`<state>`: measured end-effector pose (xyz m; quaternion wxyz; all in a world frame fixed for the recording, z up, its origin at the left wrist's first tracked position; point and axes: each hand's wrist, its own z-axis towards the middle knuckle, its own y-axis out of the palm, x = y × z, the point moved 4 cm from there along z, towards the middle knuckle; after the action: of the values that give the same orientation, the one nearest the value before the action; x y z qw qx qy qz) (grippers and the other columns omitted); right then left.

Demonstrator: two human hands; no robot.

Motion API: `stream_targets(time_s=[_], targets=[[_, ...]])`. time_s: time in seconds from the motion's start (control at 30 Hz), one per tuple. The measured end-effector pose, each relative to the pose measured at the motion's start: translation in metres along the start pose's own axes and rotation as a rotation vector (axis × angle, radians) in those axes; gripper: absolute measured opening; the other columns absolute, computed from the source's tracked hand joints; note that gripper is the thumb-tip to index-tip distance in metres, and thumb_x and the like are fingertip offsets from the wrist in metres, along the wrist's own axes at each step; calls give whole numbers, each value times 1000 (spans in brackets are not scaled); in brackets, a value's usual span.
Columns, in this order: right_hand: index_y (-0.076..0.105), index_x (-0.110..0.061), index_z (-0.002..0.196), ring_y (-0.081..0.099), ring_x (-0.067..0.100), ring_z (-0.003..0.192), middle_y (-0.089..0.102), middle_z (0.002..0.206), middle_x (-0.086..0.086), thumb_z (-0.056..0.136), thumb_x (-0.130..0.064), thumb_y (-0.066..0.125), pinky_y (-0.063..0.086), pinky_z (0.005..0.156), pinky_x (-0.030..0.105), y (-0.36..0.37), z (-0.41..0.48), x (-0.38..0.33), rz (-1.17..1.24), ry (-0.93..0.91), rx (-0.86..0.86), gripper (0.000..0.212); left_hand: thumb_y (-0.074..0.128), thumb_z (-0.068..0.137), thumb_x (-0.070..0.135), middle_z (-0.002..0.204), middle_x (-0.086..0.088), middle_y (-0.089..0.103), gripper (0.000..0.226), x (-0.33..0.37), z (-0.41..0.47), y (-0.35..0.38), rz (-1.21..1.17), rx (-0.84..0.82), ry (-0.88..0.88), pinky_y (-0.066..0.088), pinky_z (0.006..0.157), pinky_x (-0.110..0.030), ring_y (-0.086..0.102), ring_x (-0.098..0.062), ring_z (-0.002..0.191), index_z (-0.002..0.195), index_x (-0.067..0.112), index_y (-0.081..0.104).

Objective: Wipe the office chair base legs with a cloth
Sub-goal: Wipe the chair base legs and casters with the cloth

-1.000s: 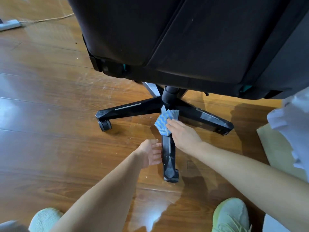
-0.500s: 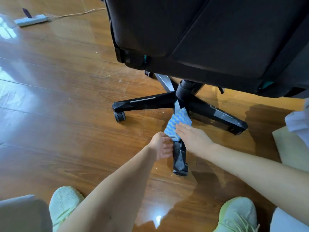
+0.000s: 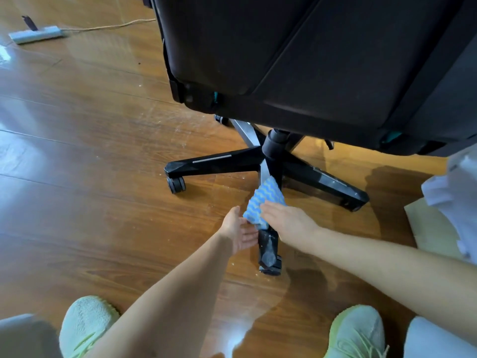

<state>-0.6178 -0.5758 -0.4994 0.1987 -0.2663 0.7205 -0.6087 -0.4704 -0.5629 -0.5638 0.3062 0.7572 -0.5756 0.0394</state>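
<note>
The black office chair [image 3: 309, 60] stands on a five-leg base around a central column [image 3: 275, 146]. One base leg [image 3: 268, 249] points toward me, dusty at its caster end. A blue-and-white wavy cloth [image 3: 265, 197] lies draped over the middle of this leg. My right hand [image 3: 286, 220] lies on top of the cloth and grips it against the leg. My left hand [image 3: 238, 228] is at the leg's left side, palm turned to it, fingers straight and touching the cloth's lower edge. Other legs reach out left [image 3: 214, 164] and right [image 3: 327, 187].
The floor is glossy brown wood. A white power strip [image 3: 36, 34] with a cable [image 3: 108, 26] lies far left. My two light green shoes [image 3: 87, 324] [image 3: 356, 332] are at the bottom. A cardboard sheet [image 3: 433, 228] and white fabric [image 3: 456, 197] sit at the right.
My right hand has slid the cloth down the near leg toward the caster end. My left hand has moved up against the leg and uncurled its fingers.
</note>
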Motion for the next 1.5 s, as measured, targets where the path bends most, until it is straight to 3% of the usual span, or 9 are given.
stream_targets(time_s=[0.17,0.27,0.4,0.67,0.8,0.93,1.1,1.23,1.5], targets=[[74,-1,115,67,28,120,71,126,15,62,12,75,58,95,39,-11,1,11,-50,-128,126,54,34,103,67,128,-23,66,78,4,2,3,-7,23,10,50,104,-47,64,-35,117,145,5,54],[58,-5,139,44,25,144,50,152,11,90,3,56,45,111,38,-25,49,41,-71,110,142,50,35,101,71,124,-23,66,83,5,5,4,6,38,1,50,102,-50,64,-37,116,143,2,54],[44,-10,149,24,20,153,33,163,4,97,-1,46,49,105,38,-32,74,57,-57,237,131,53,35,97,78,135,-25,62,90,6,6,5,36,61,-6,48,109,-52,59,-40,129,144,2,53],[59,-1,139,48,27,141,53,150,14,77,12,62,52,101,38,3,-9,8,-3,-172,45,63,33,95,82,140,-23,61,94,7,8,3,29,64,10,52,94,-44,63,-34,122,152,9,49],[58,-9,133,46,23,138,52,143,7,91,-2,49,56,93,39,-29,49,33,-111,32,46,43,30,96,81,117,-19,66,96,7,11,5,49,65,15,49,106,-48,61,-32,114,148,4,52],[60,-8,120,47,23,127,54,126,6,91,-1,57,57,83,44,-45,89,43,-106,279,12,30,30,95,82,129,-22,65,95,7,7,5,53,81,16,51,108,-51,63,-37,121,144,4,54],[61,-13,103,55,23,110,57,110,2,86,-3,53,51,72,39,-15,36,19,-102,-25,-17,22,30,97,80,132,-22,66,92,6,-1,4,8,69,15,57,93,-45,66,-35,118,145,5,54],[63,-16,107,55,21,117,64,113,-2,86,-8,53,52,86,36,-12,23,10,-95,-187,-54,25,30,99,77,136,-21,64,90,7,-6,6,0,61,7,54,101,-44,64,-33,117,147,5,52],[62,-16,120,53,23,119,62,121,3,97,-16,50,46,87,33,-29,81,-6,-316,96,-101,26,29,98,79,124,-19,64,91,6,-2,5,-44,108,-16,50,99,-45,62,-31,113,145,5,54]])
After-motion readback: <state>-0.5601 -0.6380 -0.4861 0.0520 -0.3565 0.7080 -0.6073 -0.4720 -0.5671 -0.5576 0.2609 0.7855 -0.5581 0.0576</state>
